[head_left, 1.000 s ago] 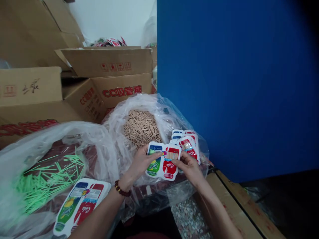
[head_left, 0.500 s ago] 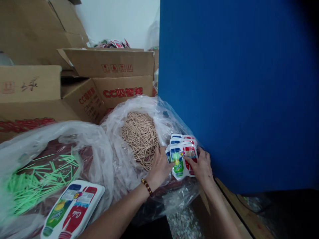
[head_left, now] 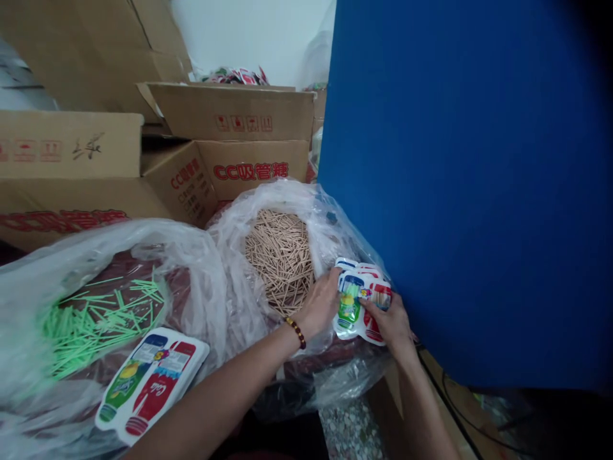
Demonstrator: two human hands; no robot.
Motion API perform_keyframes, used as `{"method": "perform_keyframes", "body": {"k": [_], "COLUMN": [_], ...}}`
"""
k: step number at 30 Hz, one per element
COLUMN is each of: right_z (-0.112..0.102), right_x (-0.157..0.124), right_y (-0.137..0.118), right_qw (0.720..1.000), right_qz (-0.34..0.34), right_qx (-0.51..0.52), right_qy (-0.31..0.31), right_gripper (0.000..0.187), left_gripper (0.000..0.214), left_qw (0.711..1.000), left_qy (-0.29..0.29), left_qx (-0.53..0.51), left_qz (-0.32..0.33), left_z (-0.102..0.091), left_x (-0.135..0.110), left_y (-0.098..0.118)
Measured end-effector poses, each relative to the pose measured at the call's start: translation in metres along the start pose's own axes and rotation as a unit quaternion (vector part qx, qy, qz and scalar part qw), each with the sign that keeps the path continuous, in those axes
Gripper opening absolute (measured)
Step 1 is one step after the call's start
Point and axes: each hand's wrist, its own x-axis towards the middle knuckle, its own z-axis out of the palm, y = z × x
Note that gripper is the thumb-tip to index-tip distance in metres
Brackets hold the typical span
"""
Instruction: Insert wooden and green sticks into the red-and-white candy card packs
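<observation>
Several candy packets (head_left: 352, 303), shaped like a pair of bottles with a green Sprite-style side and a red cola side, lie overlapped at the right edge of the plastic-lined bag. My right hand (head_left: 393, 322) grips their right side, thumb on the front of the top packet. At their left edge my left hand (head_left: 322, 305), wearing a beaded bracelet (head_left: 295, 332), has its fingers closed at the packets, the fingertips partly hidden. Just left of that hand is a heap of brown sticks (head_left: 280, 255) inside a clear plastic bag (head_left: 234, 255).
A stack of similar packets (head_left: 153, 383) lies at lower left, beside green sticks (head_left: 100, 326) in another plastic bag (head_left: 201, 275). Open cardboard boxes (head_left: 261, 156) stand behind. A large blue panel (head_left: 454, 191) rises close on the right. A black cable (head_left: 472, 421) runs at lower right.
My left hand has shifted its hold up the left edge of the packets, its thumb no longer showing on the front. The right hand stays on them. The view has swung slightly left.
</observation>
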Motion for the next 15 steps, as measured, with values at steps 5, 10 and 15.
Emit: {"method": "perform_keyframes", "body": {"k": [5, 10, 15], "right_z": [-0.001, -0.001, -0.007], "right_x": [0.002, -0.003, -0.027], "right_y": [-0.002, -0.007, -0.018], "right_qw": [0.979, 0.974, 0.98], "right_qz": [0.065, 0.076, 0.037], "right_qx": [0.154, 0.176, 0.187], "right_qy": [-0.116, -0.122, -0.057], "right_gripper": [0.062, 0.057, 0.053], "left_gripper": [0.048, 0.062, 0.096], "left_qw": [0.999, 0.996, 0.983], "left_qy": [0.032, 0.034, 0.01], "left_qx": [-0.01, -0.046, -0.16], "left_qz": [-0.033, -0.066, -0.088], "left_z": [0.003, 0.0, -0.009], "left_x": [0.01, 0.005, -0.001], "left_y": [-0.021, -0.025, -0.021]}}
